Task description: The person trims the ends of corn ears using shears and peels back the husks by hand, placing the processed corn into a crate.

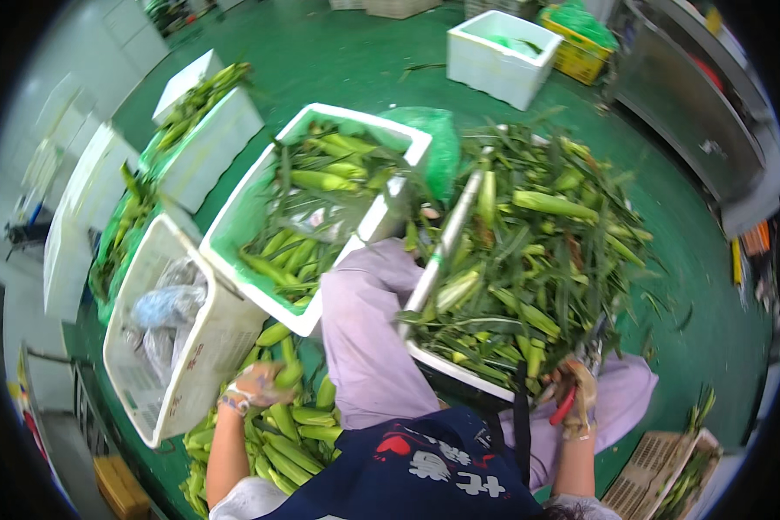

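Observation:
My left hand [257, 385], in a stained work glove, grips a green ear of corn [290, 376] by its side; hand and ear are blurred. Beneath it, a heap of trimmed, husk-on corn [289, 452] covers the floor by my left leg. Gloved too, my right hand [578, 393] holds a cutting tool with red handles [563, 408], probably pruning shears; its blades are hard to make out. Just beyond that hand, a white-rimmed container [458, 377] is piled high with corn ears, leaves and husk scraps [546, 260].
Ahead stands a white foam box [374, 227] lined with green mesh, with corn inside. A white plastic basket [188, 383] at left contains plastic bags [172, 312]. More foam boxes [211, 149] line the left side. Another foam box [504, 58] and a yellow crate [575, 55] are farther off.

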Motion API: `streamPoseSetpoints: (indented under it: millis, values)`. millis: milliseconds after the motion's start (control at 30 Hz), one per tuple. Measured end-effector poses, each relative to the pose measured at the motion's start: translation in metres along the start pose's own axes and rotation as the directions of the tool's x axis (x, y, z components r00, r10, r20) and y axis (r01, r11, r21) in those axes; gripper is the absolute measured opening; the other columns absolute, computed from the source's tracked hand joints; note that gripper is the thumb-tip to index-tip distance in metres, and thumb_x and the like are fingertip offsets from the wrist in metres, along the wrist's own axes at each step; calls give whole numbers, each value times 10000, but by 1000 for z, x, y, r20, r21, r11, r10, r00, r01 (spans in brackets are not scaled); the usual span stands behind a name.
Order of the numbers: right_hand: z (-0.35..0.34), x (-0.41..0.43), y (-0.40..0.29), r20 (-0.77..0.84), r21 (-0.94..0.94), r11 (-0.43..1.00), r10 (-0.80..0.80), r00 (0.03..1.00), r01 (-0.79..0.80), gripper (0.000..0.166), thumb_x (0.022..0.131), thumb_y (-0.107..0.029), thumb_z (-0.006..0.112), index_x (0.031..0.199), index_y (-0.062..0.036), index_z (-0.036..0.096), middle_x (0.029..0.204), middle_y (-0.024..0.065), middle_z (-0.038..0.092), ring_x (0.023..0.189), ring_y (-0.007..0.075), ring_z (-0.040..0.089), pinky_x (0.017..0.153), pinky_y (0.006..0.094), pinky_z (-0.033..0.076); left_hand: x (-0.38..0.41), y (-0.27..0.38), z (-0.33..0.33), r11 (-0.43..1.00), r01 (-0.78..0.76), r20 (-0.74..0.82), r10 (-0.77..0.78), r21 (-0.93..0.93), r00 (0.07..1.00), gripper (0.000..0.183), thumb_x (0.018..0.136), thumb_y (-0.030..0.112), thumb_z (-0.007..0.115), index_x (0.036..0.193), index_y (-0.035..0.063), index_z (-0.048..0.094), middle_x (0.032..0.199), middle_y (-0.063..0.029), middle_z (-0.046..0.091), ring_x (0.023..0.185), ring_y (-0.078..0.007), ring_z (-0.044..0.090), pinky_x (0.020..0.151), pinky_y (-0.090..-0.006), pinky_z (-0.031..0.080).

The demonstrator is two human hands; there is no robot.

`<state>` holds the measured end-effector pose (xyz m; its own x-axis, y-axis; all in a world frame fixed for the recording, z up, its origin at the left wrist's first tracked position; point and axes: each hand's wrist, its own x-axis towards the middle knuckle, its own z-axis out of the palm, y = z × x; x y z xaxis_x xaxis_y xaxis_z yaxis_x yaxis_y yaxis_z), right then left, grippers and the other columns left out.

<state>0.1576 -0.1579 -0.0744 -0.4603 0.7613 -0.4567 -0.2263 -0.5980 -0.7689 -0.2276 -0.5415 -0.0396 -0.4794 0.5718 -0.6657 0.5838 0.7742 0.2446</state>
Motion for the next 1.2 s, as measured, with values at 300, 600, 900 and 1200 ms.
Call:
streamPoseSetpoints:
  millis: [300, 600, 900, 1200]
  values:
    - [57, 47, 10, -165, -257, 955, 105, 981, -146, 170, 769, -126, 626, 858, -26, 521, 645, 65, 512, 531, 198, 537, 552, 388, 539, 160, -10, -87, 895, -277, -613, 5, -349, 790, 224, 798, 225, 595, 825, 3, 576, 682, -155, 595, 574, -241, 549, 557, -369, 462]
    - [118, 66, 0, -222, -551, 819, 43, 974, -162, 295, 686, -138, 677, 890, -1, 515, 654, 76, 545, 521, 213, 587, 537, 346, 543, 524, -64, -177, 701, 392, -470, -700, -596, 538, 547, 765, 530, 565, 1025, 61, 667, 1126, -184, 597, 899, -353, 630, 819, -425, 503]
    - [141, 58, 29, 311, -894, 341, 7, 950, 290, 527, 667, -277, 734, 1041, 3, 489, 832, 86, 592, 757, 229, 594, 697, 326, 465, 445, -71, -165, 242, -722, -725, -484, -649, 489, 264, 892, 288, 469, 1000, 71, 573, 922, -144, 626, 825, -253, 584, 770, -375, 479]
    - [233, 44, 94, 454, -891, 13, -25, 891, 454, 758, 689, -400, 680, 1229, 35, 373, 1026, 277, 565, 936, 414, 589, 820, 454, 482, 260, 135, -200, -527, -520, -423, -303, -672, 854, 382, 845, 343, 583, 1067, 33, 580, 980, -96, 626, 854, -235, 603, 751, -372, 514]
